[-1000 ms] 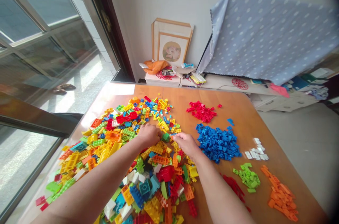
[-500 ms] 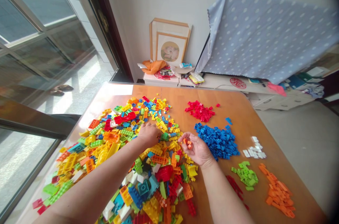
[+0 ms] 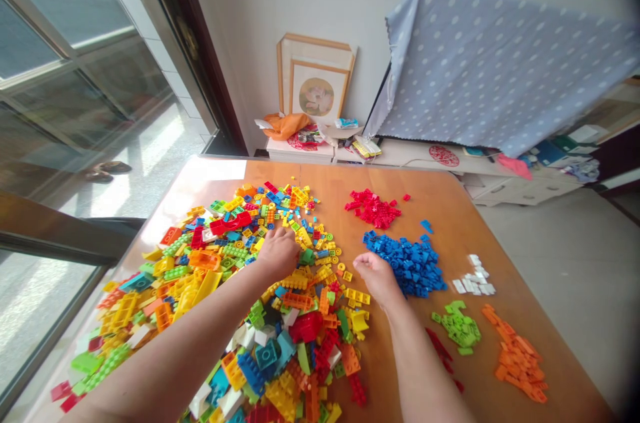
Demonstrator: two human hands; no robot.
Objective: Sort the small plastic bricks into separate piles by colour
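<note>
My left hand (image 3: pixel 279 253) reaches into the large mixed pile of toy building bricks (image 3: pixel 210 259), its fingers curled down among the small pieces. What they pinch, if anything, is hidden. To the right of the pile, my right hand (image 3: pixel 379 276) is closed above the bare wood, its fingers folded in. The orange bricks that lay in its palm a moment ago are now covered by the fingers. It hovers just left of the heap of blue bricks (image 3: pixel 407 263).
Sorted heaps lie on the wooden table (image 3: pixel 500 356): red bricks (image 3: pixel 373 208), white bricks (image 3: pixel 475 278), light green bricks (image 3: pixel 457 327), orange bricks (image 3: pixel 520 356) and dark red bricks (image 3: pixel 440 349). Behind the table stands a low white cabinet (image 3: pixel 505 189). A glass door (image 3: pixel 50 109) is at left.
My right hand has turned from palm up to fingers folded, closing over the orange bricks, and has shifted slightly right. My left hand stays at nearly the same spot in the pile.
</note>
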